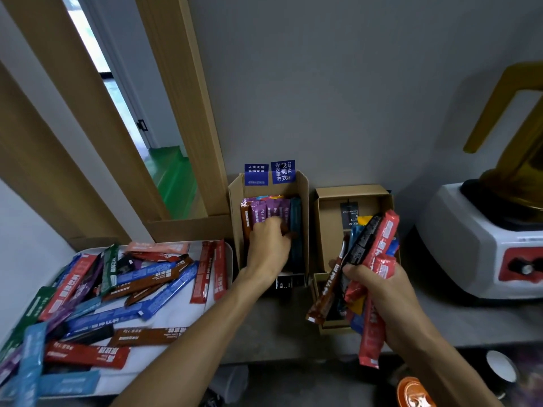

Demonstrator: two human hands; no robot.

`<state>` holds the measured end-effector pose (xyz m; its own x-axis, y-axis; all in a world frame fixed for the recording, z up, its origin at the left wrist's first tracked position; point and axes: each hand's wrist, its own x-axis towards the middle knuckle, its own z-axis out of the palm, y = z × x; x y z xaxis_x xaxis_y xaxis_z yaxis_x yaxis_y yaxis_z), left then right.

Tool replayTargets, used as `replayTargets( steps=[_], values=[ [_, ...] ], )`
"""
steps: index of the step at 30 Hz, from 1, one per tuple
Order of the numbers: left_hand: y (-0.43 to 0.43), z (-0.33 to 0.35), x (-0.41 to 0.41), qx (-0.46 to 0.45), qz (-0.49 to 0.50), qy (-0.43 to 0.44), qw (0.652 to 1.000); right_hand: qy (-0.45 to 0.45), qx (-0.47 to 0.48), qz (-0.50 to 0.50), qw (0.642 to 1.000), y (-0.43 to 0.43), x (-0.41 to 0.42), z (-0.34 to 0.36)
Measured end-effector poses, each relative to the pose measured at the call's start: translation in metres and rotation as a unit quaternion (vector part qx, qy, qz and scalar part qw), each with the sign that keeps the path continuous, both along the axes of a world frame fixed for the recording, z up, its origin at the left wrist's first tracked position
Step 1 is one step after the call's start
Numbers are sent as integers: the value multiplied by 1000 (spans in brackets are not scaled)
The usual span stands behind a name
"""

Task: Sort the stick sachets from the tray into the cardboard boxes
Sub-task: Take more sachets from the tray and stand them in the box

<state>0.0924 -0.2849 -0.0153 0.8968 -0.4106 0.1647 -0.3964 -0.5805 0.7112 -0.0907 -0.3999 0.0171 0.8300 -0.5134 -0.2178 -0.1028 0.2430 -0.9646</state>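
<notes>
Stick sachets (147, 277): likely light, limp and slick, so pinch them mid-length. Many lie loose on the tray (226, 251), left. Your right hand (379, 292) clenches a mixed bundle (379, 245) over the right cardboard box (326, 230). Your left hand (269, 245) is inside the left cardboard box (304, 201); grip unclear.

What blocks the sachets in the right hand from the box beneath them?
Nothing visible does. The right hand grips the bundle of sachets just over the right cardboard box, whose top stands open.

Left hand (269, 245) outstretched, right hand (379, 286) clenched
</notes>
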Motion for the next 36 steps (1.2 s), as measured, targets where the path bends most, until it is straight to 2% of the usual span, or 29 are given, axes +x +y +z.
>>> replayTargets(
  steps=[4,6,8,10,12,15,18,21,24,26,29,36],
  values=[
    [3,3,-1,33,-13,-36,999,-1,5,7,1000,3,2,3],
    [6,13,-9,15,-11,-29,999,-9,15,10,1000,5,2,5],
    [17,27,-27,-37,-31,0,999,-13,33,1,999,5,3,6],
    [33,39,-55,-62,-110,55,990,-19,58,-15,998,5,3,8],
    [49,41,-80,-39,-185,117,975,-27,80,-20,996,4,4,9],
    [61,32,-99,-39,-194,154,968,-37,89,-8,995,6,5,13],
    [67,31,-110,-110,-139,205,963,-34,79,-5,996,10,7,12],
    [73,35,-118,-251,-82,319,910,-36,73,-13,997,11,8,11],
    [78,37,-119,-322,-52,362,873,-35,74,-15,997,11,8,11],
    [80,33,-119,-324,-30,337,884,-30,80,-16,996,11,7,11],
    [82,28,-118,-308,21,243,920,-26,89,-13,996,12,7,10],
    [80,26,-116,-310,70,152,936,-30,86,-14,996,10,7,11]
  ],
)
